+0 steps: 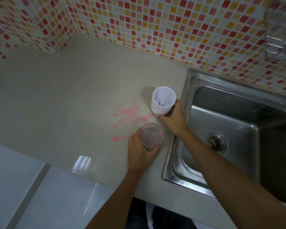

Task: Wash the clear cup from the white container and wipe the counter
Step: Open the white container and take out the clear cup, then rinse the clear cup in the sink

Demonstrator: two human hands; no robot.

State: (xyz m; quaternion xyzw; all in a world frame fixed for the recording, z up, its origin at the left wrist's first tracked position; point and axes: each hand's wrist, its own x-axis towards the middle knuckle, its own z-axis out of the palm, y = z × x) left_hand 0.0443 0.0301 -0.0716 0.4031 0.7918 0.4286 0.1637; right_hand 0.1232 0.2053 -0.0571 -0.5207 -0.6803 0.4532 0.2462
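Clear pink-tinted plastic cup (151, 137), gripped upright by left hand (139, 150); right hand (172, 119) holds white cylindrical container (163, 103). Carry level to steel sink (238, 129).

Single view only, head-mounted, wide-angle. It looks steeply down and forward from above the bench (59, 96), close enough that both forearms enter from the bottom edge. The tiled wall (155, 22) fills the top of the frame, the sink (238, 123) the right side, the floor (15, 187) the lower left. Straight lines bow towards the edges.
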